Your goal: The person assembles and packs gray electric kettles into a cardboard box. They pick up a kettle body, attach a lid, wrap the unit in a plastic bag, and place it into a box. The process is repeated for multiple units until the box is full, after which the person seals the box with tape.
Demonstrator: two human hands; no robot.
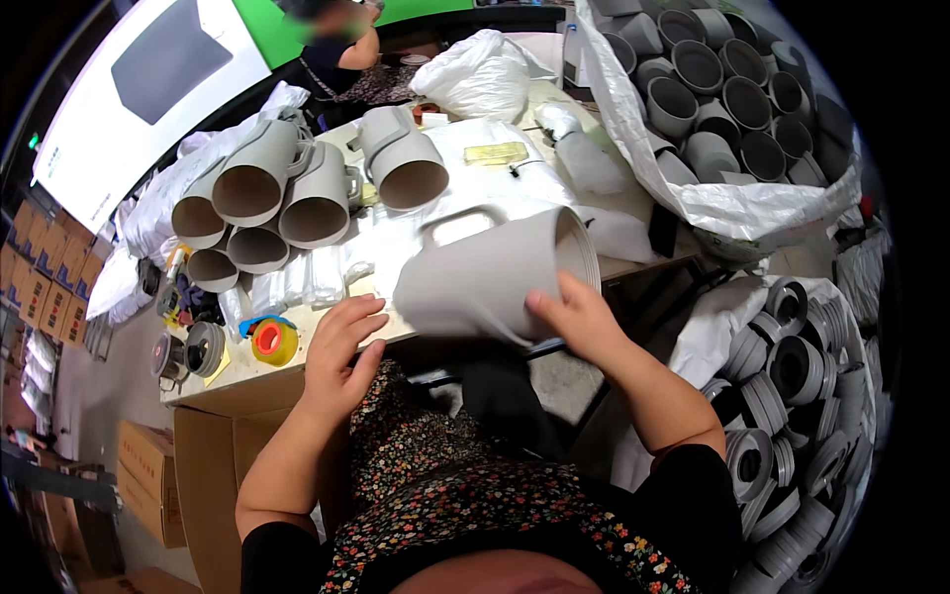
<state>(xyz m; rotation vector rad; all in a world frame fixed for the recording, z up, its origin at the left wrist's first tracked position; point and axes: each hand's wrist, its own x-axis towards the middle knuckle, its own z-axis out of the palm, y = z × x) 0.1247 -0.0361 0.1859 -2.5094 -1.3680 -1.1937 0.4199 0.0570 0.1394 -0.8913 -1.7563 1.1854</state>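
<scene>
I hold a large grey jug (485,272) tipped on its side in front of me, its open mouth toward the right. My right hand (569,317) is closed on the wall near the rim, thumb on the outside. A looped handle stands up from the jug's upper side. By the other end of the jug is my left hand (341,351), open, fingers spread; it seems to hold nothing. On the table's left part, several similar jugs (315,198) lie stacked with their mouths facing me. One more jug (404,158) lies just right of that stack.
Right of the table are a white sack (727,208) of grey cup-shaped bodies and a lower sack (693,342) of grey lids. Yellow tape (274,342) and grey lids (205,348) sit at the table's left edge. An open carton (203,475) stands below. Another person (341,54) sits across the table.
</scene>
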